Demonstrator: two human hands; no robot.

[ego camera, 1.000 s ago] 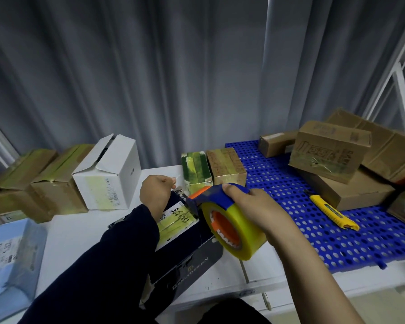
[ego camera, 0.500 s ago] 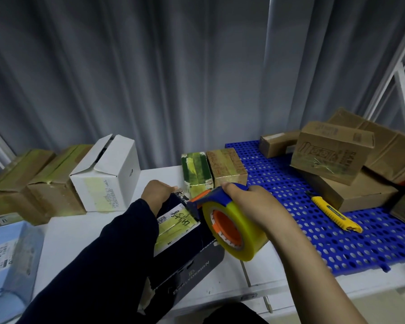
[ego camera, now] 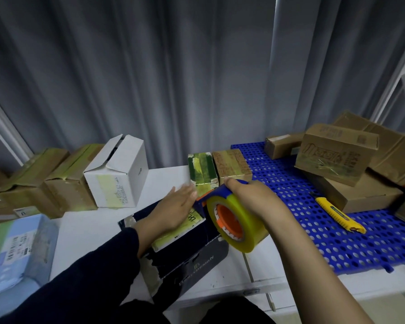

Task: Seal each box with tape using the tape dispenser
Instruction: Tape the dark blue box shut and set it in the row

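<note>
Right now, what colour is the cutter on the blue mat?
The cutter is yellow, seen in the head view.

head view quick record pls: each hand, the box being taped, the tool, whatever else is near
left hand: flat on top of the dark box, fingers straight
right hand: grips the tape dispenser, whose front is at the box top
tape: yellow roll, orange core
utility knife: yellow, lying on the blue mat, untouched
white box: behind the left hand, top flaps ajar
</note>
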